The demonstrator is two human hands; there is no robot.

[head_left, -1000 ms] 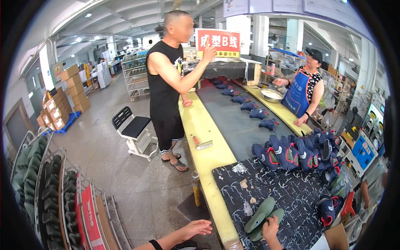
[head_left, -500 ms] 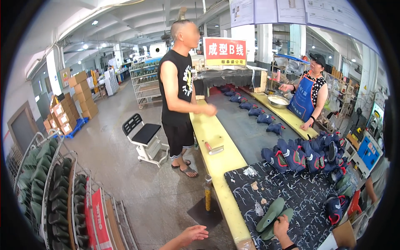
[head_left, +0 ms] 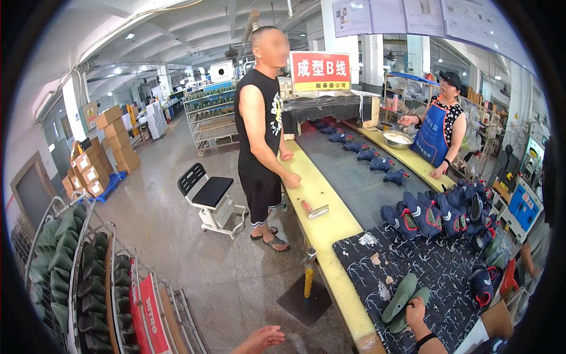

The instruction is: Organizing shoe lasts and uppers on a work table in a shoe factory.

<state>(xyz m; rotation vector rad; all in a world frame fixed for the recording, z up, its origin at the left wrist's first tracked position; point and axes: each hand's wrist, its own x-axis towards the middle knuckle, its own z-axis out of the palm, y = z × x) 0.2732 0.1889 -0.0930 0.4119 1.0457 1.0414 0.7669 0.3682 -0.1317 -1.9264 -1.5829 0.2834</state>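
Note:
My right hand (head_left: 416, 314) comes in at the lower right, wearing a dark wristband. Its fingers are closed on a green sole-shaped piece (head_left: 398, 324), which they partly cover. Just to the left lies a matching green sole-shaped piece (head_left: 400, 297) with a small dark spot. Both are on a dark patterned cloth (head_left: 354, 259) at the near end of the bench. My left hand (head_left: 265, 338) is open and holds nothing, fingers stretched to the right, left of the bench's yellow edge.
Navy shoes (head_left: 454, 212) crowd the cloth's far side; more line the grey belt (head_left: 348, 171). A hammer-like tool (head_left: 314, 209) rests on the yellow ledge (head_left: 330, 230). Two people stand across from me. A chair (head_left: 212, 192) and racks of green shoe forms (head_left: 62, 259) are leftward.
The view has shifted, so the bench sits further right. The person in black has lowered their hands toward the ledge. My right hand stays on the green piece; my left remains open.

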